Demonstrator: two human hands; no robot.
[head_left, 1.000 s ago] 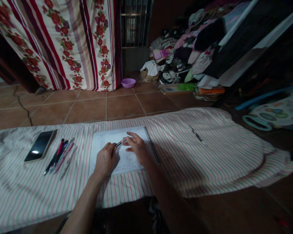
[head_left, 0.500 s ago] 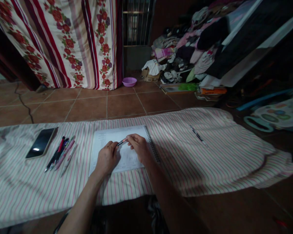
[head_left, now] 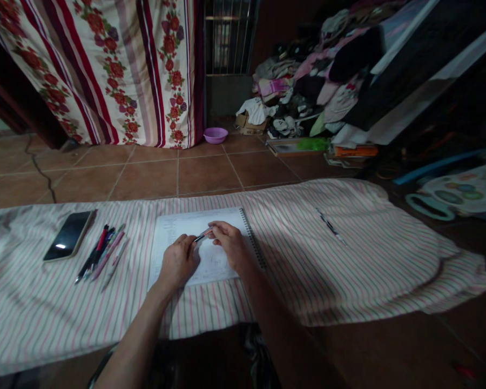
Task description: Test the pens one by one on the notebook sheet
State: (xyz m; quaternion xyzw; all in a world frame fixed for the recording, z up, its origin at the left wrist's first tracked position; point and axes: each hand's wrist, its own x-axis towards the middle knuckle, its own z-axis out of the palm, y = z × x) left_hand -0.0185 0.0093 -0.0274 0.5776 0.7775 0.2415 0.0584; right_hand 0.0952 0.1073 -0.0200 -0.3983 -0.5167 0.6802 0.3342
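Observation:
A spiral notebook [head_left: 174,229] lies open on a pink-striped cloth [head_left: 348,259] spread over the tiled floor. Both hands rest on its page. My left hand [head_left: 177,265] is curled around one end of a pen [head_left: 202,235]. My right hand [head_left: 229,246] pinches the pen's other end with bent fingers. The pen spans the gap between the two hands, just above the paper.
A dark phone [head_left: 68,235] and several pens [head_left: 101,254] lie on the cloth to the left. Another pen [head_left: 329,224] lies to the right. A flowered curtain [head_left: 105,70], a purple bowl [head_left: 215,135] and a heap of clothes [head_left: 308,81] stand beyond.
My right hand's fingers were stretched out a second ago and have closed onto the pen. The left hand has barely moved.

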